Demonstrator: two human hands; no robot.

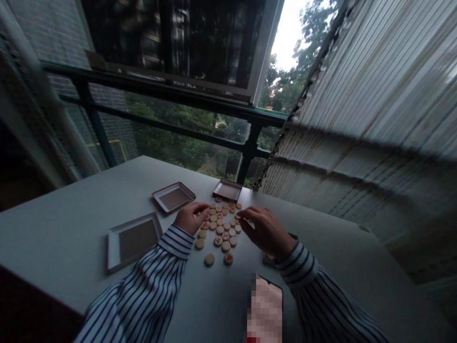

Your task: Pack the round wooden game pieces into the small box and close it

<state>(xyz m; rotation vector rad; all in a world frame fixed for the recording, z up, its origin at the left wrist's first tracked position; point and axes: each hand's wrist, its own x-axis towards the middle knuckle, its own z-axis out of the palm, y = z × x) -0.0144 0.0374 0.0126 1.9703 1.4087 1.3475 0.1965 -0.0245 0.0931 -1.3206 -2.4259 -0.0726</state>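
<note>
Several round wooden game pieces [221, 227] with red or dark marks lie loose in a cluster on a grey table [89, 209]. My left hand [190, 218] rests at the cluster's left edge, fingers curled over a piece there. My right hand [264, 230] rests at the cluster's right edge, fingertips touching the nearest pieces. Whether either hand grips a piece is hidden by the fingers. Both arms wear blue-and-white striped sleeves.
Three shallow square trays stand on the table: one at front left [133, 240], one behind my left hand [173, 196], one at the back [227, 189]. A phone [266, 305] lies near the front edge. A railing [164, 93] and a striped curtain [374, 119] bound the far side.
</note>
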